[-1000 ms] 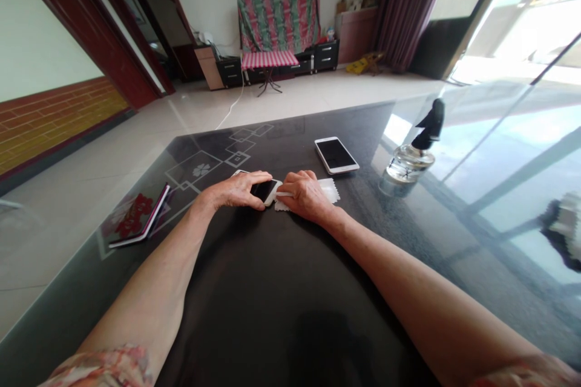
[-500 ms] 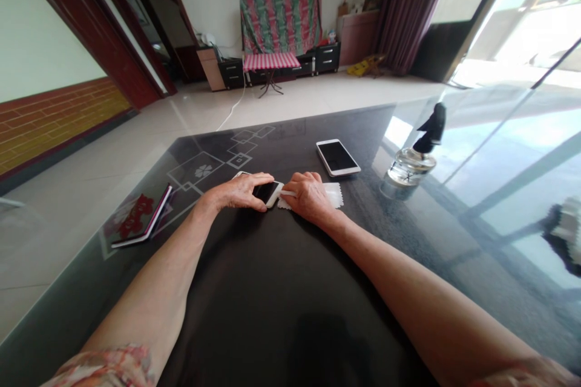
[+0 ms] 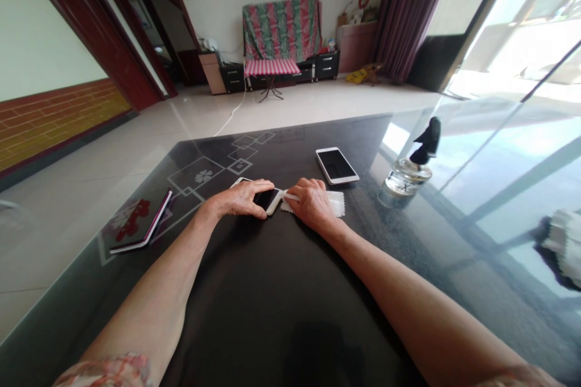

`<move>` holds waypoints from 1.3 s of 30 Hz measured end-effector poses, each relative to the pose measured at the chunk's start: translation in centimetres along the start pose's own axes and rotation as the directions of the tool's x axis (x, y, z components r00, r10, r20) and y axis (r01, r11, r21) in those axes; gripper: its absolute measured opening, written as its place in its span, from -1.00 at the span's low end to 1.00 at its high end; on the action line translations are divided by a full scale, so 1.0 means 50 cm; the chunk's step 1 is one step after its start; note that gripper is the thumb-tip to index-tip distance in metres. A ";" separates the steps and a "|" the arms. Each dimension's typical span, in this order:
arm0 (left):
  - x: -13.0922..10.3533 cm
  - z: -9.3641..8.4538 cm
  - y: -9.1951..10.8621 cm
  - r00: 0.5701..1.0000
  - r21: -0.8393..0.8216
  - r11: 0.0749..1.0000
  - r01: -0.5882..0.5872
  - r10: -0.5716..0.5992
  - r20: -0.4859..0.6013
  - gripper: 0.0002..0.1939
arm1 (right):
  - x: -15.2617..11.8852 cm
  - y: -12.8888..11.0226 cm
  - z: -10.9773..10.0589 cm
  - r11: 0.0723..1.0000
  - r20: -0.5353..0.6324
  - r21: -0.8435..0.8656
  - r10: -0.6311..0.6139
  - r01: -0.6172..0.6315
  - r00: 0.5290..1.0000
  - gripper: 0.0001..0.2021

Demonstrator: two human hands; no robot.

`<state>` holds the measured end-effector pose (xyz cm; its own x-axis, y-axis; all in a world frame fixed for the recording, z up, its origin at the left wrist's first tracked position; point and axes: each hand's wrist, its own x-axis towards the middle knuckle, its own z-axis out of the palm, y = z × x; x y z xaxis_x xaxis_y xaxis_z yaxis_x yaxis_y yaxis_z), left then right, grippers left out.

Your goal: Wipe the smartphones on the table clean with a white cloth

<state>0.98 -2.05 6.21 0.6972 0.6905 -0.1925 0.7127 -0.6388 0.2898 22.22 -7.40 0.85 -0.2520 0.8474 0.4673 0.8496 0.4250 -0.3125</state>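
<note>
My left hand (image 3: 239, 198) lies across a white phone (image 3: 267, 198) with a dark screen, thumb and fingers gripping its two long sides. The phone lies flat on the black glossy table (image 3: 236, 314). Just right of it, my right hand (image 3: 313, 202) is closed around a thin white stick (image 3: 292, 196), whose tip meets the phone's near-right end. What the tip looks like is too small to tell. Beneath my right hand is a white cloth (image 3: 336, 202) with zigzag edges, partly covered by the hand. A second white phone (image 3: 337, 165) rests screen up beyond my right hand.
A clear spray bottle (image 3: 408, 176) with a black trigger head stands to the right. An open phone case (image 3: 143, 224) with a red pattern sits at the left. A crumpled white and black cloth (image 3: 563, 245) lies at the far right. Past the table stands a striped folding table (image 3: 271, 67).
The view has tilted slightly, so everything sits a little lower. Both hands keep their hold, and the white stick remains at the phone's end.
</note>
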 end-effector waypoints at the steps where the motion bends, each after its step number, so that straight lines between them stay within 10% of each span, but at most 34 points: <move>1: 0.000 0.000 0.002 1.000 -0.005 1.000 0.001 -0.001 0.002 -0.16 | 0.000 0.000 0.000 1.000 -0.003 -0.009 0.015 -0.015 1.000 -0.82; 10: 0.001 0.007 -0.004 0.999 -0.031 0.999 -0.039 0.038 -0.026 -0.20 | -0.004 -0.008 -0.010 0.964 0.092 0.149 -0.236 0.221 0.967 -0.84; 17: 0.001 0.006 -0.001 1.000 -0.036 0.999 -0.020 0.020 -0.005 -0.20 | -0.003 -0.001 -0.005 0.998 0.024 0.054 -0.029 0.028 0.999 -0.85; 25: 0.002 0.007 0.000 1.000 -0.036 0.999 -0.018 0.018 -0.012 -0.22 | -0.006 -0.008 -0.005 0.959 0.075 0.181 -0.236 0.220 0.969 -0.86; 32: 0.001 0.006 0.000 1.000 -0.036 0.999 -0.014 0.014 -0.001 -0.20 | -0.004 -0.003 -0.005 0.996 0.026 0.060 -0.065 0.064 0.998 -0.85; 39: 0.003 0.010 -0.009 0.999 -0.020 0.999 -0.035 0.035 -0.005 -0.22 | -0.005 -0.007 -0.010 0.977 0.103 0.129 -0.186 0.172 0.977 -0.82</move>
<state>0.79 -1.81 5.56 0.7216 0.6693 -0.1770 0.6858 -0.6560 0.3150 22.19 -7.91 1.24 -0.4518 0.7817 0.4300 0.7265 0.6021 -0.3313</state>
